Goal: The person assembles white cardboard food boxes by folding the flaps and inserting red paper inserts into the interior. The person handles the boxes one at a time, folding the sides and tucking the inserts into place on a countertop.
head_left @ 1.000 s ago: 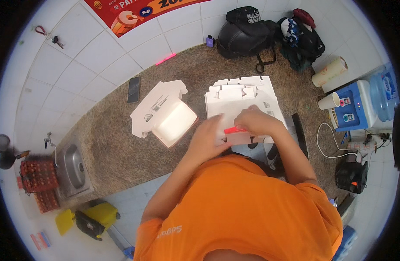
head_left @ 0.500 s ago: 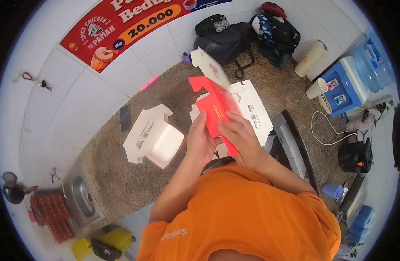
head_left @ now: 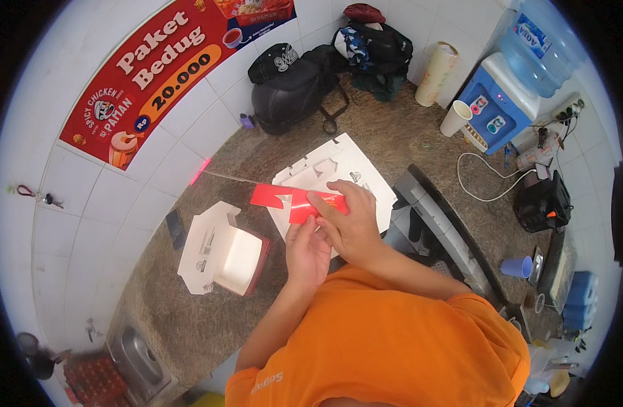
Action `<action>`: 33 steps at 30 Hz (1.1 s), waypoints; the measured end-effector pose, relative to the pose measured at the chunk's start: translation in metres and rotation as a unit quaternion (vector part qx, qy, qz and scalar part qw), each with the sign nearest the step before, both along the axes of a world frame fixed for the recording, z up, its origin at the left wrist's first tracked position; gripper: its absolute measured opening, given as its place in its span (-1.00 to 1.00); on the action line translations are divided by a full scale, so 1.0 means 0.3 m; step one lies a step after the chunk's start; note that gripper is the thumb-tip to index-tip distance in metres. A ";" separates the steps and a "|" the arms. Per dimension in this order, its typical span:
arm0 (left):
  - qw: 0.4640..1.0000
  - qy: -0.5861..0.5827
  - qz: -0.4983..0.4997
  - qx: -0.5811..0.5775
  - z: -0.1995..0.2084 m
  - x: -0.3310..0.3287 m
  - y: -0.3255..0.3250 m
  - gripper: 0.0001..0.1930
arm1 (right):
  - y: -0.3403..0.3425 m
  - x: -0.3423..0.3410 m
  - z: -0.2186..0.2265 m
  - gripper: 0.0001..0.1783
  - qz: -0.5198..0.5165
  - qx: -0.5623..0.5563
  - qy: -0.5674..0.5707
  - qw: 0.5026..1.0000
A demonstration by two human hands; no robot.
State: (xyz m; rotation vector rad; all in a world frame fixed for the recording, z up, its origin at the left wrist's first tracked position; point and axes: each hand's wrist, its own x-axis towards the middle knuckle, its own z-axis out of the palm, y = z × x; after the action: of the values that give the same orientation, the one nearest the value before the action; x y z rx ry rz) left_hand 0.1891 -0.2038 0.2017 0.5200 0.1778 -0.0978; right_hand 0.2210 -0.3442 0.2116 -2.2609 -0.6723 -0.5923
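Both my hands hold a red cardboard box [head_left: 301, 207], partly folded, above the counter. My left hand [head_left: 308, 252] grips its lower edge from the near side, fingertips against the red panel. My right hand [head_left: 355, 224] is closed over its right part, fingers bent across the top and partly hiding it. A cut-out flap sticks out to the left. Beneath lie flat white cardboard box blanks [head_left: 376, 159], their upper edges notched. To the left stands a folded box [head_left: 242, 261] with a white inside and dark red outside, its lid open.
A phone [head_left: 176, 228] lies beside the folded box. A black helmet [head_left: 287, 105] with a cap and a backpack [head_left: 376, 57] rest at the back. A blue water dispenser [head_left: 498, 102], paper cups [head_left: 456, 119] and a white cable [head_left: 491, 197] are at right; a sink [head_left: 138, 359] at lower left.
The red box has turned from standing on end to lying sideways, its open white-lined panel no longer upright. My right hand has shifted over its top. The whole view has swung too.
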 end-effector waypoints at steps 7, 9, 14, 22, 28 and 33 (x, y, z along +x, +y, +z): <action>0.974 -0.021 0.064 0.218 0.053 -0.003 0.010 -0.64 | 0.010 -0.012 0.036 -0.30 0.074 0.107 0.045 0.990; 0.964 -0.025 0.044 0.262 0.017 -0.017 0.069 -0.72 | -0.071 0.025 0.049 -0.33 0.101 0.138 0.119 0.978; 0.881 -0.041 -0.082 0.463 -0.032 -0.137 0.157 -0.68 | -0.149 0.072 0.040 -0.47 0.196 0.089 0.375 0.902; 0.847 -0.069 0.043 0.526 -0.040 -0.180 0.117 -0.45 | -0.073 0.024 0.048 -0.55 0.154 0.030 0.383 0.910; 0.881 -0.050 0.015 0.469 0.087 -0.186 0.132 -0.25 | -0.122 0.082 0.208 -0.37 0.350 -0.036 0.406 0.844; 0.863 -0.102 0.098 0.485 0.017 -0.133 0.176 -0.29 | -0.128 0.059 0.209 -0.23 0.312 -0.037 0.299 0.901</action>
State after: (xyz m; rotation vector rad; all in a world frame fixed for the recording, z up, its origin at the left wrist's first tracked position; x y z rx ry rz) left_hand 0.1493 -0.1511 0.2068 1.5117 0.0587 0.2688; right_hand 0.2386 -0.3826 0.2744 -1.9617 -1.0235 0.4321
